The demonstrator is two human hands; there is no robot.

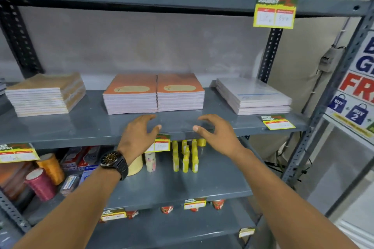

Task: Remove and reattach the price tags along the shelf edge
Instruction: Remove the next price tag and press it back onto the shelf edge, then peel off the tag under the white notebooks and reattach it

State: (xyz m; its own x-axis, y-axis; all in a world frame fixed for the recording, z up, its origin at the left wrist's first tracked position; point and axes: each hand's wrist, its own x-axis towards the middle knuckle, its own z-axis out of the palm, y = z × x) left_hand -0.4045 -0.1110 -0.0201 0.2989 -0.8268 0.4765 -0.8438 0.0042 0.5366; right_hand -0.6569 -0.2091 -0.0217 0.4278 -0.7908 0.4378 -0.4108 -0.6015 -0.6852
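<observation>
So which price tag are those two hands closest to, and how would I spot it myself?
Find the grey shelf holding the two orange notebook stacks. On its front edge below them, just right of the left hand with the wristwatch, hangs the price tag, above the yellow bottles. It hangs down in the middle, partly hidden by the hand; the tag at the right end lies on the shelf.

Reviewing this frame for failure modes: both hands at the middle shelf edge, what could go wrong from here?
1. The left hand partly covers the price tag below the shelf edge, so a blind grab might crease or tear it.
2. The right hand hovers open above the yellow bottles on the shelf below; dropping down could topple them.
3. The orange notebook stacks sit close behind both hands; a forward push may shift them.
</observation>
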